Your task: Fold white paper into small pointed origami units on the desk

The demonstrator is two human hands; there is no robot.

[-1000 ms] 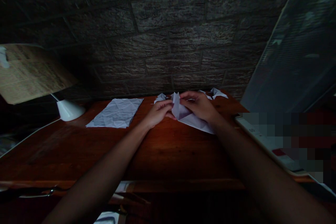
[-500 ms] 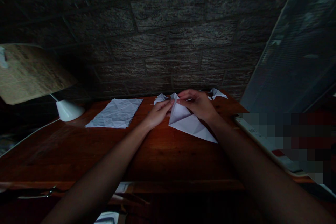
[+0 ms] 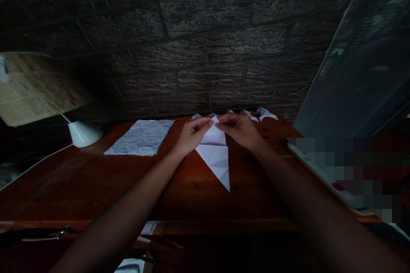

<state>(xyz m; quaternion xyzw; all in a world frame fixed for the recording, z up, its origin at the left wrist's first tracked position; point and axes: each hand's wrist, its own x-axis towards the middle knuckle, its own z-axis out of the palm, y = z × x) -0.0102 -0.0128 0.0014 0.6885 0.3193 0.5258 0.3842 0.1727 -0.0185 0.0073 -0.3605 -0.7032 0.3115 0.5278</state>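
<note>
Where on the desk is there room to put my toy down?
Bare wood lies on the brown wooden desk between the crumpled white paper sheet and the folded white paper triangle, and along the near edge. It is crowded at the back, where small folded paper pieces line the wall behind both hands.

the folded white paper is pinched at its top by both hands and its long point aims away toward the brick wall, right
Not quite. Both the left hand and the right hand do pinch the folded white paper at its top, but the head view shows its long point aiming toward the person, over the wooden desk, not toward the brick wall.
</note>
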